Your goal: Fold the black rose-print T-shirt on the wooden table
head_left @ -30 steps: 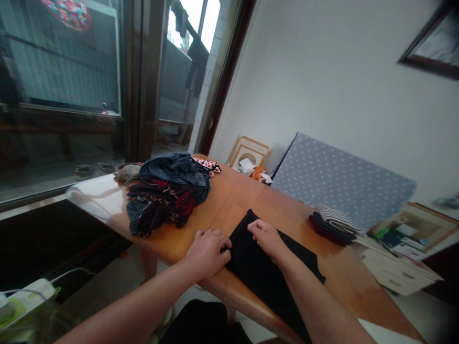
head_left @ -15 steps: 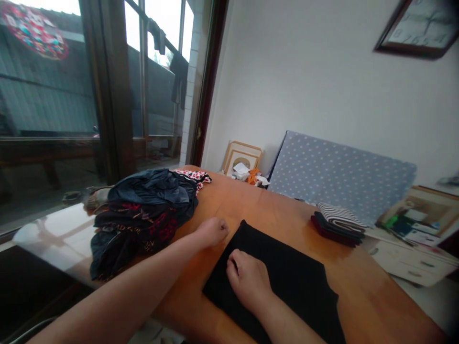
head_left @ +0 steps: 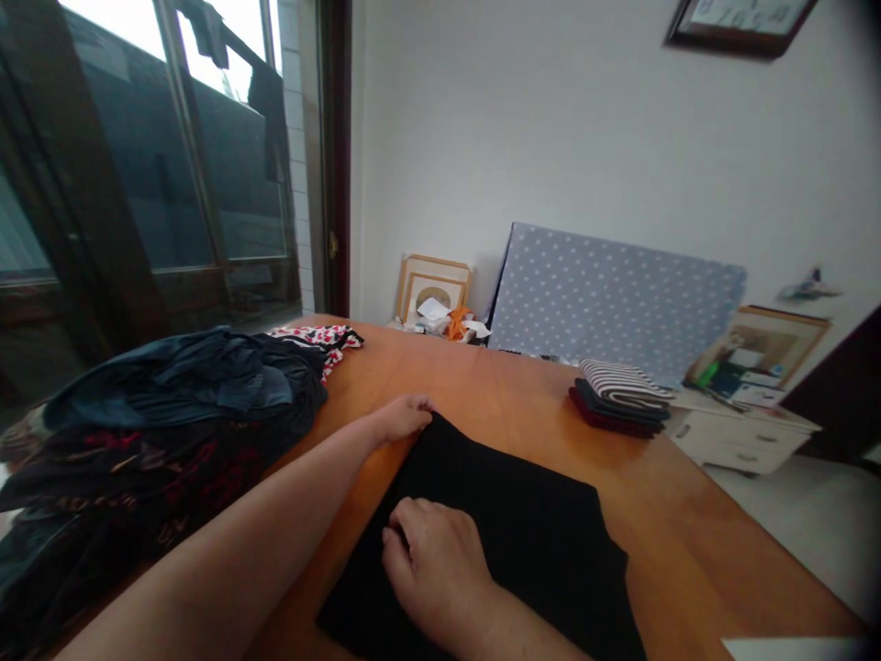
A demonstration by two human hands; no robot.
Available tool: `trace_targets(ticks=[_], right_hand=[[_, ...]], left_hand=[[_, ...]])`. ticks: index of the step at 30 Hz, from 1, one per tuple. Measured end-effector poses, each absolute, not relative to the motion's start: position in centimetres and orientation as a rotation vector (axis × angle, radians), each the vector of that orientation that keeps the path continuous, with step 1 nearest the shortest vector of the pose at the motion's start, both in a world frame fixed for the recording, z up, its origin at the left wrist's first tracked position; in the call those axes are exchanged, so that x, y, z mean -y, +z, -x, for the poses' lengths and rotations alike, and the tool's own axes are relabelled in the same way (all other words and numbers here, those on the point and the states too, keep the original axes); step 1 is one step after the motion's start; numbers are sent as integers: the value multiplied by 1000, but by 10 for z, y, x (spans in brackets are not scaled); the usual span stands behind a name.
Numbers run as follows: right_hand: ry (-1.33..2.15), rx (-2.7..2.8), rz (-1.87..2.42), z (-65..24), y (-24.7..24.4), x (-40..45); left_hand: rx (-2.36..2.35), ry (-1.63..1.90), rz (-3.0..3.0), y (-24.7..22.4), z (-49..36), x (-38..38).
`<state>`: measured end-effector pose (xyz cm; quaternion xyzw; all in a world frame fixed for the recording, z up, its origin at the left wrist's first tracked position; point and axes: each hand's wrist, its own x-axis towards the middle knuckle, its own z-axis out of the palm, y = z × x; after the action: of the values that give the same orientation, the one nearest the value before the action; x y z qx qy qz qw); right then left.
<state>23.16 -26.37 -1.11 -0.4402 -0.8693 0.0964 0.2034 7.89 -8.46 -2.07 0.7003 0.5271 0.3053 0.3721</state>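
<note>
The black cloth [head_left: 496, 542] runs past the bottom edge; its lower end is unverified, and the right hand [head_left: 433, 569] covers part of it. The clothes heap [head_left: 158, 431] is cut off at the left edge, the white object [head_left: 791, 650] at the bottom, the wall frame [head_left: 740, 14] at the top. Items beside the small picture frame [head_left: 432, 289] are too small to identify.

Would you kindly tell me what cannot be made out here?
Head view, black cloth: lower end cut off by the bottom edge, part hidden under the right hand.
Head view, heap of dark clothes: left side cut off by the left edge.
</note>
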Motion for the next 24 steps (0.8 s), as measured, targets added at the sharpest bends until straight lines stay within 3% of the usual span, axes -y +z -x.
trace_targets(ticks=[9, 24], right_hand=[[280, 2427, 1237, -233, -10, 263], [289, 2433, 1235, -233, -9, 262]], left_hand=[[-1028, 705, -1607, -15, -85, 92], [-1360, 837, -1687, -17, -85, 90]])
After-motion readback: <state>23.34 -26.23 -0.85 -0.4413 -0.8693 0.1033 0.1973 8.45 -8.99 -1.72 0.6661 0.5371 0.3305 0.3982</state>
